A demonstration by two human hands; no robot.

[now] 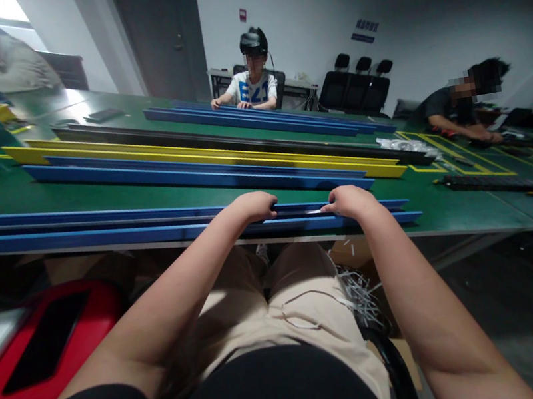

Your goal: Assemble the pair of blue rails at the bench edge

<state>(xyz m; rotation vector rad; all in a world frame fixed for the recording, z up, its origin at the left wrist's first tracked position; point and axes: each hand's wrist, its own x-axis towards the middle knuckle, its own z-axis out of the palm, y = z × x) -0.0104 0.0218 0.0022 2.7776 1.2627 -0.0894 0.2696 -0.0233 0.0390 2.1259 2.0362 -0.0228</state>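
Table-edge blue rail [100, 236] under both hands [305, 205]

Fingertips of the left hand [253, 205] and right hand [350, 200] are curled over the near blue rail [100, 238] and hidden behind it. The rail is cut off at the left edge. Faces of the far person [253, 87] and the person at right [459, 105] are blurred. A red case [42, 349] at near left is cropped by the edge; its contents cannot be told.
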